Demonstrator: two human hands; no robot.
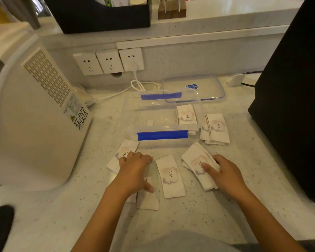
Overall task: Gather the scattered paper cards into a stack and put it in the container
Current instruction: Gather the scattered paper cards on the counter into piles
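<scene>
Where speckled pale stone counter (pixel 216 215) is strewn with white paper cards (pixel 171 176), bunch (pixel 195 159) gripped by right hand (pixel 224 171), more pressed flat by left hand (pixel 135 170).

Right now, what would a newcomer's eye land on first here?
White "love" cards lie scattered on the counter in front of the open clear container with blue clips, with more by its right end. The left hand rests on some at left; the right hand grips a small pile at right.

Dim warm light, soft focus (edges warped)
</scene>
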